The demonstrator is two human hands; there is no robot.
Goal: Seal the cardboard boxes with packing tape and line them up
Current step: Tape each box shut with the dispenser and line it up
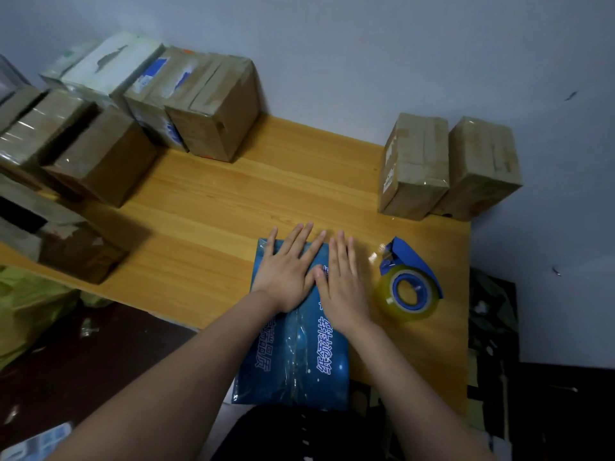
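Box (293, 361) overhangs near edge of table (216, 201) under left hand (289, 277) and right hand (342, 287), both spread flat.

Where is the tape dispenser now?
In the head view, the tape dispenser lies on the table, just right of the right hand and the blue box.

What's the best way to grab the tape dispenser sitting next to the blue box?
Probably with the right hand, which is the nearer one, coming down from above and from the right. The tape dispenser lies flat on its side on the table, so wrap the fingers round the blue frame that arches over the roll's outer edge.
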